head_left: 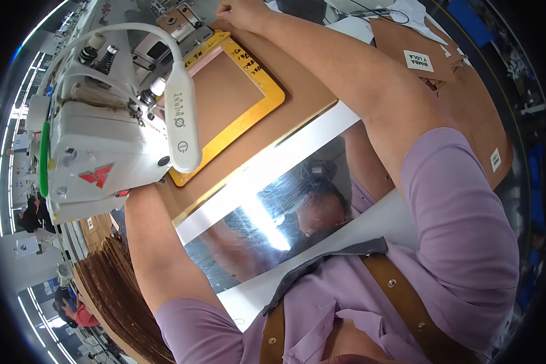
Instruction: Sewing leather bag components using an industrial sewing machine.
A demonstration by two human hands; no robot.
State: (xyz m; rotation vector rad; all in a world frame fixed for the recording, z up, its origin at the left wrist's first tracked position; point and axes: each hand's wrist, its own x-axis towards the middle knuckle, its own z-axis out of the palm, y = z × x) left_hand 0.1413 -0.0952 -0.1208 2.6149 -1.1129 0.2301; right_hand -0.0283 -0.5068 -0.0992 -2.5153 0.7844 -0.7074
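Observation:
A white sewing machine head (109,139) fills the left side of the view. Beside it lies a brown flat panel (303,91), and on that rests a yellow rectangular frame (273,94) with handwriting along its edges. My right hand (242,13) is at the far edge of the panel, near a metal clamp block (185,21). Its fingers are curled in; what they hold, if anything, is hidden. My left forearm (155,242) reaches up behind the machine head, which covers the left hand.
A white lamp arm (182,115) hangs over the frame. Near me is a shiny metal plate (273,212) with reflections. Stacked brown sheets (121,297) stand at lower left. More brown pieces (467,109) with white labels lie at right. Other people are in the left background.

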